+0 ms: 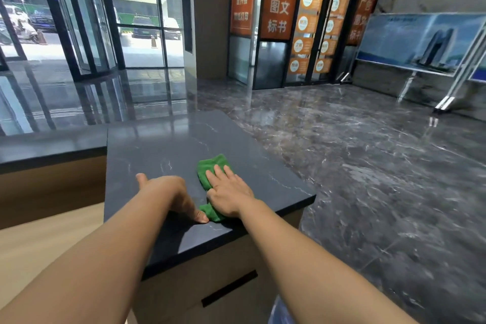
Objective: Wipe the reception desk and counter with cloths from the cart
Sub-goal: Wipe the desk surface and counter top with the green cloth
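A green cloth (210,169) lies on the dark marble counter top (163,144) of the reception desk. My right hand (230,192) presses flat on the cloth with straight fingers pointing away from me. My left hand (168,193) rests palm down on the counter just left of the cloth, thumb out to the left, one fingertip touching the cloth's near corner. It holds nothing. The cart is not in view.
A lower dark ledge (47,144) runs off to the left above a light wooden desk surface (39,239). The counter's right edge drops to the polished marble floor (368,166). A display board on a stand (420,45) is at the far right.
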Tool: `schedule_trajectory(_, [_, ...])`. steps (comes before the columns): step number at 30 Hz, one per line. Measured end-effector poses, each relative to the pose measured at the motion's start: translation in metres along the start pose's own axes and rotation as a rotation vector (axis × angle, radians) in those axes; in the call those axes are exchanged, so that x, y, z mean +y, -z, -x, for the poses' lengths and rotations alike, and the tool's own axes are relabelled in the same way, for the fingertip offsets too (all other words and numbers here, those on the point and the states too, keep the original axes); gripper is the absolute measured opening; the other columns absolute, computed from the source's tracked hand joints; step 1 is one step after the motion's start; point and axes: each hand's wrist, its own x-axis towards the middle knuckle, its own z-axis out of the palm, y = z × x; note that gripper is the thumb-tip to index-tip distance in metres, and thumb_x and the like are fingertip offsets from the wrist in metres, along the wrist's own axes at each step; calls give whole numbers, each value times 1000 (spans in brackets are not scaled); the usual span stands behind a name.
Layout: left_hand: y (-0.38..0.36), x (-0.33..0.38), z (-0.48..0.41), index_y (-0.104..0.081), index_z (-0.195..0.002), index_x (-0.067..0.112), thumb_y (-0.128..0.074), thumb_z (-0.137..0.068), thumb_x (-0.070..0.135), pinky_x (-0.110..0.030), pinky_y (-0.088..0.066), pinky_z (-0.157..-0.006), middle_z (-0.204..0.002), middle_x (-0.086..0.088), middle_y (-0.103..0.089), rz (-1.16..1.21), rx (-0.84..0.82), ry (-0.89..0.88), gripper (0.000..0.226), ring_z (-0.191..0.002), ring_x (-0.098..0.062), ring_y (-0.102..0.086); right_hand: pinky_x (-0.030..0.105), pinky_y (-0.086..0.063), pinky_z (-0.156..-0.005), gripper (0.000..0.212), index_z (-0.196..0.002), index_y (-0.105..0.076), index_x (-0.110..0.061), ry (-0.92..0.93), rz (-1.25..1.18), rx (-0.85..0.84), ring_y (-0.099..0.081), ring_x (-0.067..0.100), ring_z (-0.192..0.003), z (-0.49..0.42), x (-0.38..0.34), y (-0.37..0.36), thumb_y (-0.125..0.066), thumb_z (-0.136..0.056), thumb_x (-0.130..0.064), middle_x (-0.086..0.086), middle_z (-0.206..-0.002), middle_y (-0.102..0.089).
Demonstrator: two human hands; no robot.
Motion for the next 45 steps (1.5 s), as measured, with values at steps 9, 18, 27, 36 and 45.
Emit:
schedule_trajectory(9, [-4, -5, -1, -44, -137, 25, -57, -39, 96, -62, 0, -111, -147, 1, -45, 19, -35, -30, 122, -140, -33, -33, 38, -2, -121, 59, -156, -5, -26, -186, 4, 35, 7, 17, -150, 15, 72, 19, -24, -101, -27, -3, -164, 7])
schedule_trajectory(18, [-5, -5, -10, -47, -133, 28, -56, -39, 97, -59, -4, -109, -143, 2, -49, -18, -20, -36, 117, -137, -33, -36, 42, -4, -122, 59, -157, -5, -25, -313, -6, 67, 7, 20, -150, 12, 110, 30, -23, -100, -27, -1, -164, 7])
schedule_trajectory(27, [-15, -13, -5, -52, -116, 29, -54, -45, 96, -62, -4, -110, -124, 7, -59, 98, 89, -125, 97, -125, -26, -48, 42, 0, -122, 59, -157, -2, -21, -399, -17, 116, 9, 23, -150, 8, 95, 24, -20, -101, -26, 2, -163, 9])
schedule_trajectory(36, [-30, -37, 24, -20, -153, 28, -63, -63, 80, -57, -8, -113, -155, 5, -34, 265, 173, -201, 113, -143, -23, -29, 43, 2, -122, 61, -157, -3, -18, -235, -27, 120, 10, 25, -150, 26, -11, -6, -24, -100, -28, 4, -163, 8])
schedule_trajectory(45, [-31, -26, 38, -39, -141, 26, -69, -60, 77, -53, -13, -110, -142, 5, -49, 160, 158, -153, 100, -134, -26, -41, 40, 2, -122, 58, -156, -8, -24, -12, -20, 63, 5, 17, -150, 38, -10, -7, -25, -101, -29, -2, -164, 4])
